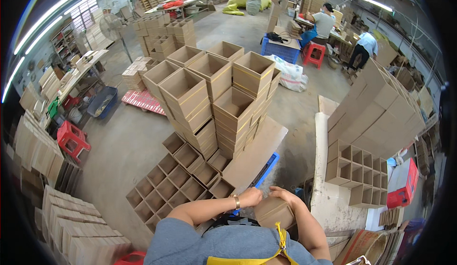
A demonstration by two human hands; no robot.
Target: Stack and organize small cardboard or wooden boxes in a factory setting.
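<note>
A small brown board box (275, 212) is held close against my body, above the lower edge of the head view. My right hand (287, 196) curls over its far rim and side, with the forearm along its right. At the box's left my left hand (251, 197) has its fingers closed together; whatever they pinch is too small or hidden to make out. A watch with a gold band (235, 201) is on that wrist. Just beyond the left hand lies a blue plastic edge (266, 170) beside a flat cardboard sheet (254, 155).
Tall stacks of open brown boxes (233, 108) stand ahead, with rows of more boxes (166, 184) low on the left. At right, a bench (326, 203) bears divided boxes (354, 170) and large panels (381, 103). Red stools (72, 141) and two people (323, 24) are farther off.
</note>
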